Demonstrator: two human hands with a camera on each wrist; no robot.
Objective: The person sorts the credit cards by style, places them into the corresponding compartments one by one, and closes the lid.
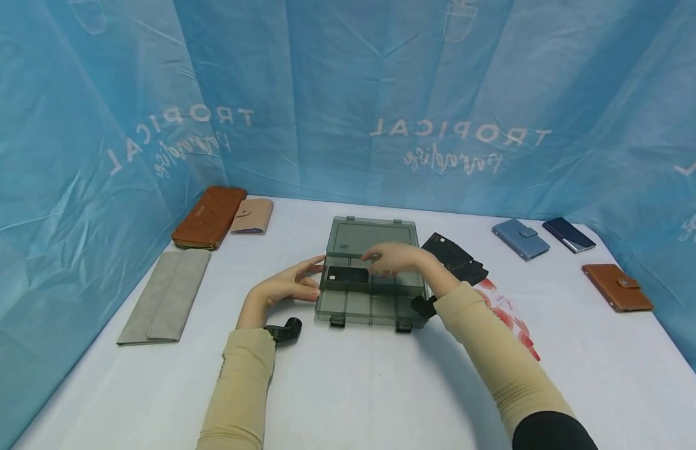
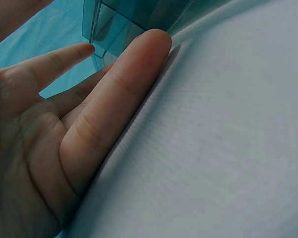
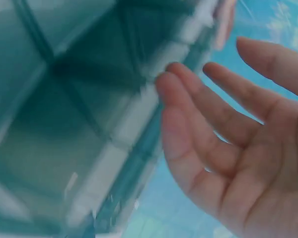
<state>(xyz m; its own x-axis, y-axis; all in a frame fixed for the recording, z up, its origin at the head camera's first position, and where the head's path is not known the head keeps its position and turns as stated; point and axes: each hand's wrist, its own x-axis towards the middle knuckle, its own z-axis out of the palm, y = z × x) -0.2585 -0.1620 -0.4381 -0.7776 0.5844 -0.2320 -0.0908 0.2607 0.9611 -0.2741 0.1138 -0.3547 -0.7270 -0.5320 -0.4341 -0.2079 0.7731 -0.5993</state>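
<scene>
A see-through grey-green compartment box sits on the table with its lid raised at the back. In its left rear part lies a black card. My left hand is at the box's left side, fingers spread and nearly straight, fingertips right at the wall; the left wrist view has its edge low against the white cloth. Above the compartments hovers my right hand, its fingers loosely bent. Nothing shows between those fingers in the right wrist view. A small reddish patch shows in the box beneath this hand.
Black cards lie right of the box, beside a red-and-white printed sheet partly under my right sleeve. Left are a brown wallet, a beige wallet and a grey pouch. Far right are a blue wallet, a dark holder and another brown wallet.
</scene>
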